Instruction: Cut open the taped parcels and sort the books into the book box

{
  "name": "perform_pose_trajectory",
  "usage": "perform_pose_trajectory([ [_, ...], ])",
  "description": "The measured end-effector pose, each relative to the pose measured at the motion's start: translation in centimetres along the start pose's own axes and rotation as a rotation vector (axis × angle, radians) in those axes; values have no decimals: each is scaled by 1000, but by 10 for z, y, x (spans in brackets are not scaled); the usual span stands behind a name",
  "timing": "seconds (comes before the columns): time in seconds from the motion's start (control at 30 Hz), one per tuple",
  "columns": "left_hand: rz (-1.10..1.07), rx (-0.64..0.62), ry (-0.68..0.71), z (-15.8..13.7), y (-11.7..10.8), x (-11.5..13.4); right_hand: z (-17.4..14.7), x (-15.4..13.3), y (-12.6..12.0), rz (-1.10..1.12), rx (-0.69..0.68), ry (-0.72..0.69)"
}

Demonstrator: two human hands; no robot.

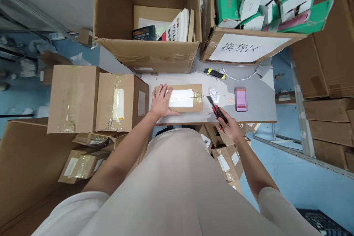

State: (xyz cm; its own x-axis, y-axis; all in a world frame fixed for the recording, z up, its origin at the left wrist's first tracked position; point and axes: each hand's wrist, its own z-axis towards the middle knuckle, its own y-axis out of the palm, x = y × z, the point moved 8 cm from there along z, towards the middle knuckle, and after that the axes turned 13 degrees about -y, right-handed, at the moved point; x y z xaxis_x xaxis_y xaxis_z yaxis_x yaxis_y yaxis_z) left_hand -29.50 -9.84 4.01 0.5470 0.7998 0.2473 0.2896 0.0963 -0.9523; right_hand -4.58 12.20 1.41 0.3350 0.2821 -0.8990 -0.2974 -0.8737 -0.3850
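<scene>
My left hand [162, 102] lies with spread fingers on the left end of a small taped cardboard box [198, 107]. A white label [182, 98] covers much of the box's top, and clear tape crosses its right end. In my right hand [230, 127] is a red and black utility knife [217, 110], its dark blade pointing up and left. The blade tip is just right of the box and apart from it. Crumpled white paper [214, 95] lies beside the blade.
On the grey table [260, 107] are a phone [241, 99], a yellow and black cutter [215, 73] and a white cable. Behind stand an open carton [155, 54] with books and another carton [210, 46] of green boxes. Taped boxes [118, 101] stand at left.
</scene>
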Motion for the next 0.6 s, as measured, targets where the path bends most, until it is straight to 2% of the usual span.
perform_pose_trajectory([
  [0.1, -93, 63, 14, -6, -9, -3, 4, 5, -1, 66, 117, 42],
  [0.2, -295, 185, -93, -23, -12, -28, 21, 8, 14, 238, 238, 50],
  [0.27, -490, 185, -242, -39, 4, -54, 36, 12, 33, 357, 251, 59],
  [0.37, -835, -20, -405, -56, 53, -79, 51, 15, 64, 441, 200, 95],
  [0.43, -1019, -77, -446, -61, 72, -83, 56, 14, 75, 456, 208, 109],
  [0.5, -1079, -44, -457, -60, 69, -84, 60, 9, 73, 456, 259, 89],
  [0.6, -975, 55, -467, -51, 43, -84, 70, -6, 60, 428, 315, 20],
])
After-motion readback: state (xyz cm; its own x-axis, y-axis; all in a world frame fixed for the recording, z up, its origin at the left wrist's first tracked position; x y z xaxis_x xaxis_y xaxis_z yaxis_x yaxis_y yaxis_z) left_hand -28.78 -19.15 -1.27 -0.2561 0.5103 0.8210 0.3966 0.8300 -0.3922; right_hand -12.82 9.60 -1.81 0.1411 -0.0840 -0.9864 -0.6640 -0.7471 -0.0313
